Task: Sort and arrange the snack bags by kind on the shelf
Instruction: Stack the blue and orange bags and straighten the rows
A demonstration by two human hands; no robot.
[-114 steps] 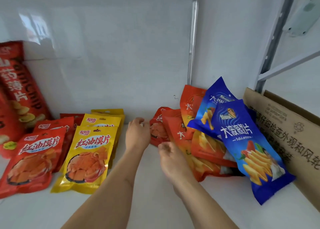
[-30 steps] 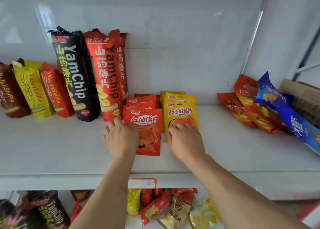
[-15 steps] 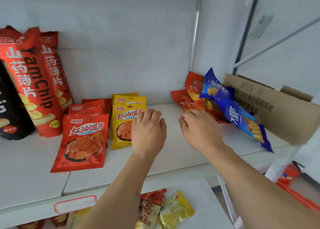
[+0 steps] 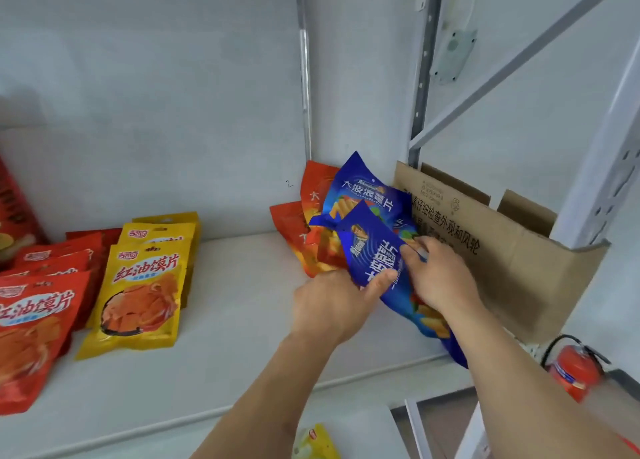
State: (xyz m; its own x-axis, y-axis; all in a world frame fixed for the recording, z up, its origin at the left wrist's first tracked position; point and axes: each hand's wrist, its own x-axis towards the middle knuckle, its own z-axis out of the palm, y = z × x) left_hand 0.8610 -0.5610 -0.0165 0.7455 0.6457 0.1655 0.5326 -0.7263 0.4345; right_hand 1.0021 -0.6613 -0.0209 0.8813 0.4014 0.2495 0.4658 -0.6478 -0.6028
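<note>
Blue foil fills both of your hands: your left hand (image 4: 332,306) and your right hand (image 4: 438,278) both grip the front blue snack bag (image 4: 372,250), the left thumb pressed on its printed face with the fingers hidden behind, the right fingers curled over its right edge; the bag tilts, its top corner up and to the left, its lower end trailing past the front edge of the white shelf (image 4: 225,320); just behind it a second blue bag (image 4: 360,191) leans against the side wall, resting on a heap of orange bags (image 4: 301,230) in the shelf's right corner; a cardboard box (image 4: 502,261) stands just beside the heap; well apart to the left, yellow pouches (image 4: 138,285) lie in a row front to back, with red pouches (image 4: 31,320) in a row touching beside them; a red fire extinguisher (image 4: 573,372) sits low at the right, beyond the shelf.
</note>
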